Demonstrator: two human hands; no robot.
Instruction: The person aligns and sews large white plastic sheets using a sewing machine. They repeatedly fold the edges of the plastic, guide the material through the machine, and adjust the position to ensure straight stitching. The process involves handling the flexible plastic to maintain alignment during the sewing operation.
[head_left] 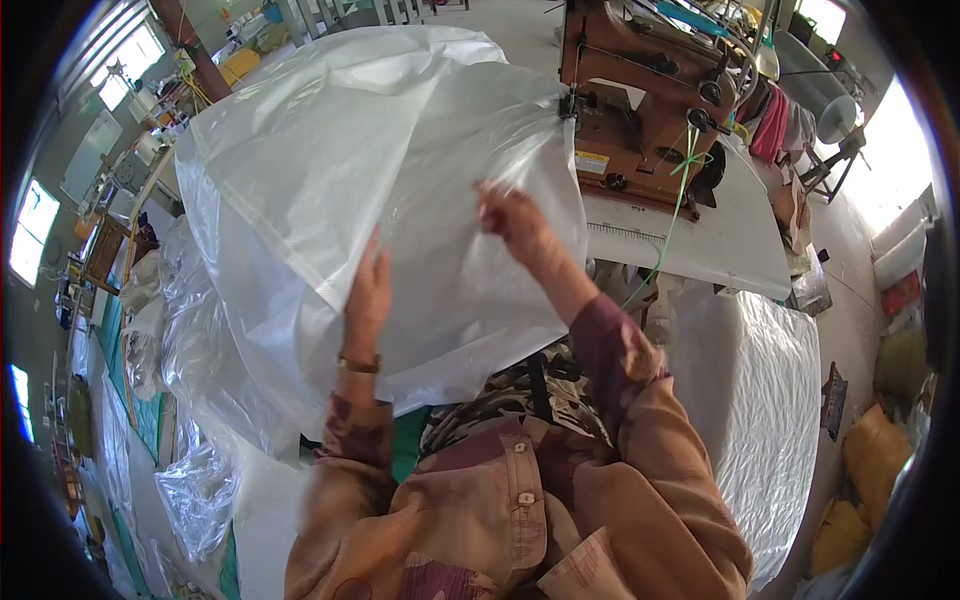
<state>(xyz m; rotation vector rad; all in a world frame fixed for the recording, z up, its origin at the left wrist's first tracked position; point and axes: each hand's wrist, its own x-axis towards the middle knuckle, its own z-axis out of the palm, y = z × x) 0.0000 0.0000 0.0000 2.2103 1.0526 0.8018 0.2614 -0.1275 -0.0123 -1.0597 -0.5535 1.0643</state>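
A large white, translucent plastic sheet [440,230] spreads across the work surface in front of me, with a folded edge running down toward my left hand [368,295]. That hand lies along this edge with its fingers stretched out, open, touching the plastic. My right hand [515,225] is over the middle of the sheet, its fingers curled in; whether plastic is pinched between them is hidden. To the right stands a brown sewing machine [650,125], its needle side at the sheet's far right border. A bracelet or watch [358,364] circles my left wrist.
Green string [686,165] hangs from the machine over a white tabletop [720,240] with a ruler scale [625,232]. A stack of shiny white plastic [755,400] stands to my right. Crumpled clear plastic [195,490] is heaped at left. Orange-yellow sacks [875,450] lie far right.
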